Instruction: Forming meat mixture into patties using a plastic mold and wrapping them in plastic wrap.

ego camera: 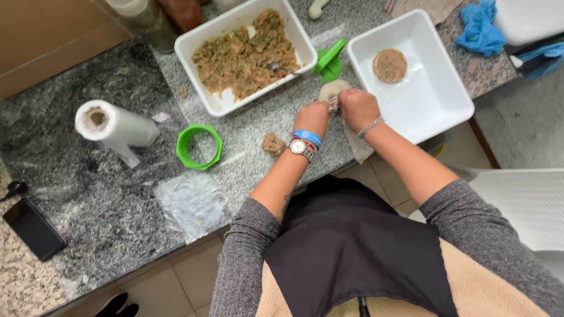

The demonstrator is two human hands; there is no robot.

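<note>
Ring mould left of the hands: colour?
Bright green, plain; the ring mould shows clearly in the head view.

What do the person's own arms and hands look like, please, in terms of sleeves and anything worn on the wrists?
Both arms wear grey knit sleeves pushed up to about the elbow. The left hand is bare, with a blue band, thin cords and a silver wristwatch at the wrist. The right hand is bare too, with a slim silver bracelet.
</note>
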